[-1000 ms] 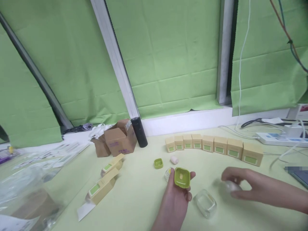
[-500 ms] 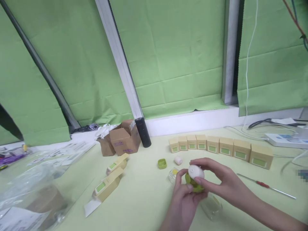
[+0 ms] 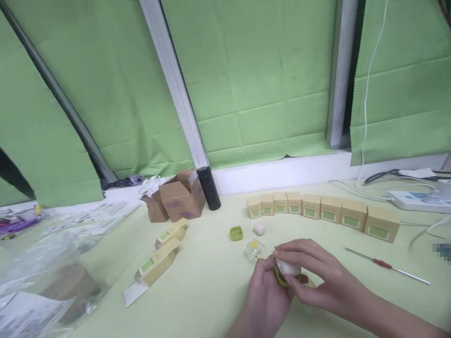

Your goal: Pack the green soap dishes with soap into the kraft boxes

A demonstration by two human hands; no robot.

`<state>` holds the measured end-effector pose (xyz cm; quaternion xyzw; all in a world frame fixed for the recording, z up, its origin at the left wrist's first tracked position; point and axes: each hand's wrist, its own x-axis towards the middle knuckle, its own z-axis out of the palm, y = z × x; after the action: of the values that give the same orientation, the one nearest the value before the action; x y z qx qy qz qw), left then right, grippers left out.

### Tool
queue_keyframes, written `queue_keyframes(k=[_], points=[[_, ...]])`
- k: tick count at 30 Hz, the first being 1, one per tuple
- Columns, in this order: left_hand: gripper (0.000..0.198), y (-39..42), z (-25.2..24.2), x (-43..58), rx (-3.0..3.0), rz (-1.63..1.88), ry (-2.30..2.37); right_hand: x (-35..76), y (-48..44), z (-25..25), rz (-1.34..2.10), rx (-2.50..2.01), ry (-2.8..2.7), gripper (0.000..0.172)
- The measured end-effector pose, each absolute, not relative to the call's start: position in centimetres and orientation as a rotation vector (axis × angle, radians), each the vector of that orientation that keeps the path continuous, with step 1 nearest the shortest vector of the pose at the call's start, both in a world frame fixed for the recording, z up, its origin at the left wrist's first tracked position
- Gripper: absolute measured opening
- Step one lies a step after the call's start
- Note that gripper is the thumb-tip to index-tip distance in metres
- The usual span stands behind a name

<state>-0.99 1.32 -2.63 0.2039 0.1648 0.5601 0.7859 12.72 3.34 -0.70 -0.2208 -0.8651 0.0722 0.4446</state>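
Observation:
My left hand [image 3: 266,292] is closed around a green plastic cup [image 3: 280,278], low in front of me. With thumb and fingers my right hand [image 3: 326,274] grips a rounded white piece [image 3: 289,267], set against the green cup's opening. Fingers cover much of both parts. Just left of the hands lies a clear plastic piece with a yellow spot [image 3: 254,250]. Beyond it are a small square green tray [image 3: 236,233] and a small pale pink cylindrical piece [image 3: 260,229]. A transparent object beneath my right hand is mostly hidden.
Several small yellow boxes [image 3: 330,209] stand in a curved row at the back right. A red-handled metal rod [image 3: 382,264] lies at right. Two opened boxes [image 3: 158,263], a brown carton [image 3: 183,199], a black cylinder [image 3: 209,188] and plastic bags [image 3: 45,267] are leftward.
My right hand has turned over the white piece and lowered it against the green cup. The green cup is tilted differently in my left hand. The view has shifted slightly.

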Motion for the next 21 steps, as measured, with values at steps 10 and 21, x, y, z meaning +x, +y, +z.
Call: queue_keyframes(k=[10, 21], points=[[0.019, 1.2, -2.1, -1.2, 0.434, 1.139, 0.344, 12.9, 3.2, -1.1, 0.349, -0.580, -2.249, 0.038], [0.021, 0.2, -1.7, -2.1, 0.688, 1.151, 0.496, 11.6, 1.8, -1.1, 0.330, -0.572, -2.160, 0.033]])
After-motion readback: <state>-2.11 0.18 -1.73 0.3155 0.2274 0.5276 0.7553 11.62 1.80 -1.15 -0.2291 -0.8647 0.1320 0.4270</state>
